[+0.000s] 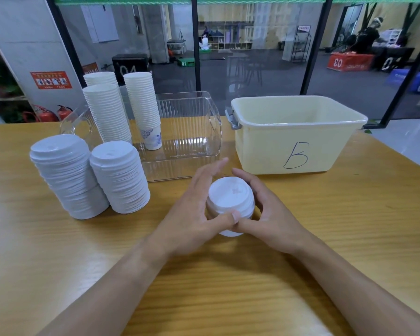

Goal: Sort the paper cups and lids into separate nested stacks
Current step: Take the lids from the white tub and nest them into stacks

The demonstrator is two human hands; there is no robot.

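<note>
I've got both hands, left hand [194, 214] and right hand [269, 214], wrapped around the cup [228, 229], thumbs at its lid [230, 194], probably to pop it off for the lid stacks [92, 175] off to my left.

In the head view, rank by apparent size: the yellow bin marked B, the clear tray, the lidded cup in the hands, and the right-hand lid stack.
1. Yellow bin
2. Clear tray, close to the bin; partly hidden by cup stacks, so unsure
3. Right-hand lid stack
4. Lidded cup, though nearer the camera and partly covered by the left hand and right hand
</note>
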